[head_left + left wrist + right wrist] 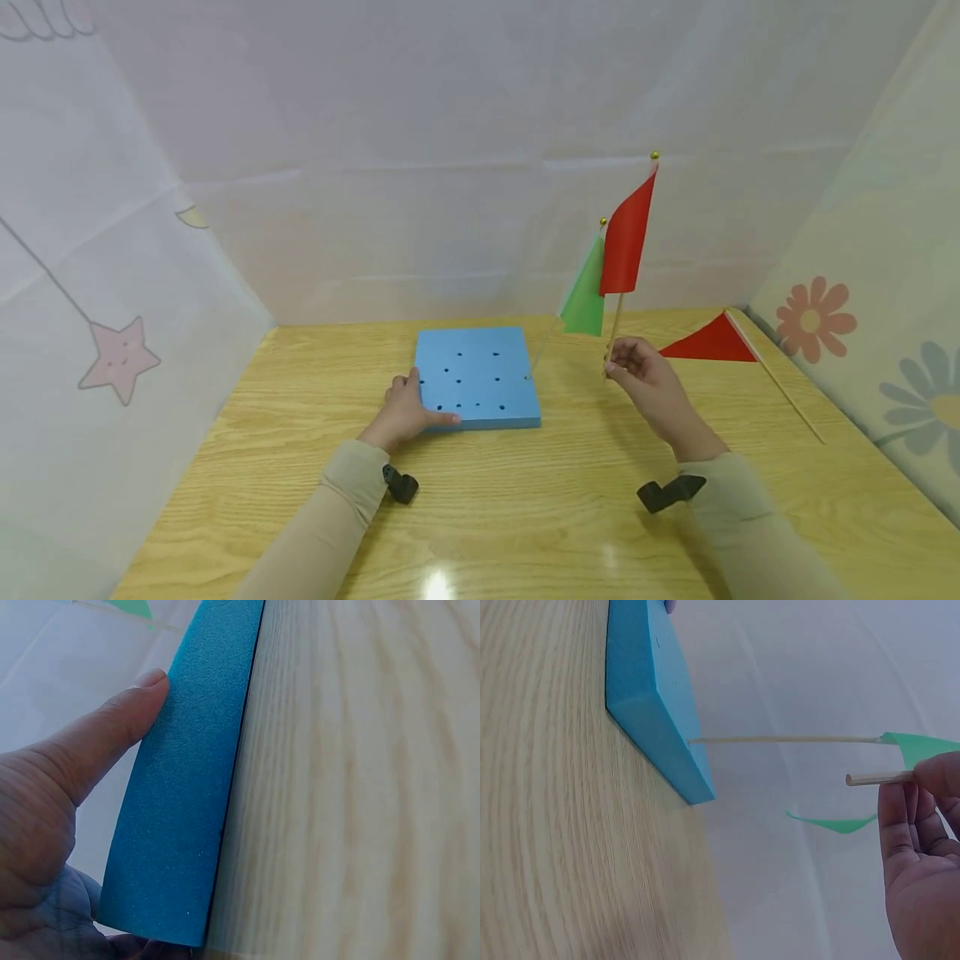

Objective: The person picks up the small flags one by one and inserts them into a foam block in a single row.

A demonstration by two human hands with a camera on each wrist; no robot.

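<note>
A blue foam block point(477, 340) with several small holes in its top lies flat on the table. My left hand point(405, 410) holds its near left corner, thumb along the front edge and fingers against the left side. A green flag point(583, 300) stands in a hole near the block's right edge, its stick leaning right. To the right of the block, my right hand point(651, 385) pinches the lower stick of a red flag point(628, 237) between thumb and fingers, holding it nearly upright. In the right wrist view, the bare stick end point(866, 779) pokes out past the fingertips, apart from the block.
A red triangular flag point(712, 342) on a stick lies on the wooden table point(300, 400), right of my right hand. Printed white cloth point(420, 167) hangs behind the table and along both sides.
</note>
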